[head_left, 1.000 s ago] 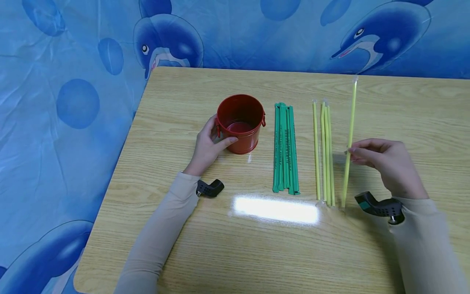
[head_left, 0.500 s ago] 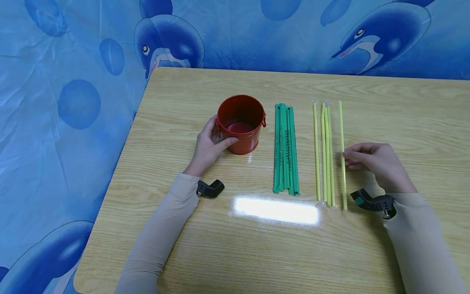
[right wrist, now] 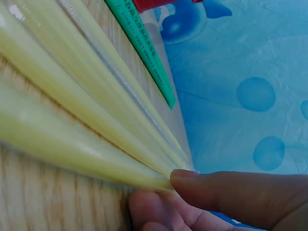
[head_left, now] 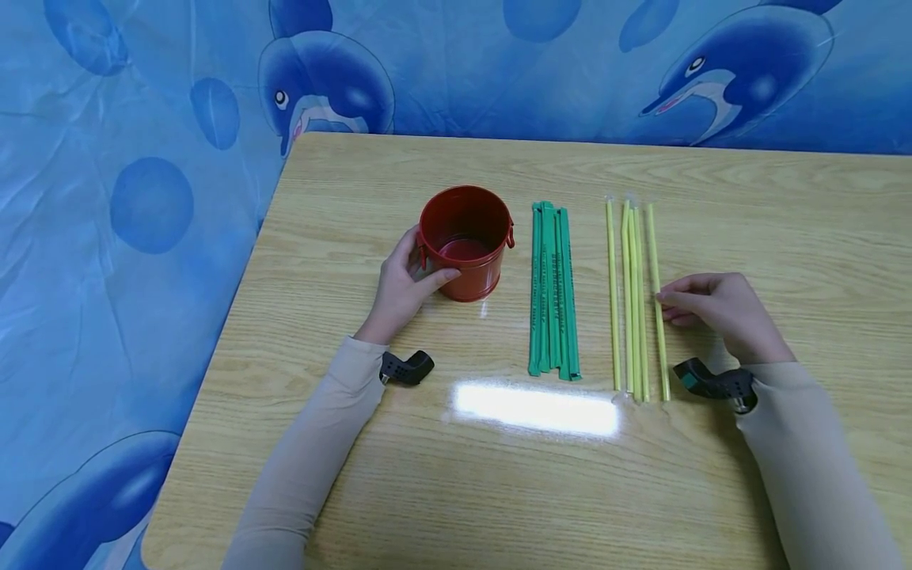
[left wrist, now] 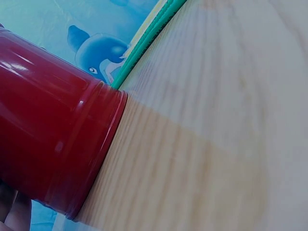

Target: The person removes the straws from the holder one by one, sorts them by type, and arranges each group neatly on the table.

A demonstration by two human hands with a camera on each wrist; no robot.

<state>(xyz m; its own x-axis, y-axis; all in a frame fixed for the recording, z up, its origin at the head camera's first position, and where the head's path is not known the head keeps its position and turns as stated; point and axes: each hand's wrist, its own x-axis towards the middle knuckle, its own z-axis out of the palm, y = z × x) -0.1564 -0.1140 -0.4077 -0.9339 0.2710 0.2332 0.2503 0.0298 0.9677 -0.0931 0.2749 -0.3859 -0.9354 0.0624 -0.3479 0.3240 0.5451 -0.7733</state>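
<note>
My left hand [head_left: 402, 289] grips the side of a small red metal bucket [head_left: 479, 277], thumb in front and fingers behind the near-left handle. The bucket stands upright with nothing in it, and its lower wall fills the left of the left wrist view. Between thumb and fingertips, my right hand [head_left: 723, 311] pinches a yellow drinking straw [head_left: 653, 245] around its middle. That straw lies low over the table, just right of several other yellow straws [head_left: 633, 301] in clear wrappers. In the right wrist view the thumb [right wrist: 216, 190] presses on top of the pinched straw, with fingers below.
Several green printed paper sleeves [head_left: 552, 293], long and thin, lie side by side between bucket and yellow straws. The wooden table [head_left: 499, 491] has a bright light reflection near its middle. A blue dolphin-print sheet [head_left: 456, 79] hangs behind and to the left.
My right hand has moved left and down with the pinched yellow straw, bringing it from a raised position to beside the other yellow straws. The left hand and bucket stay put.
</note>
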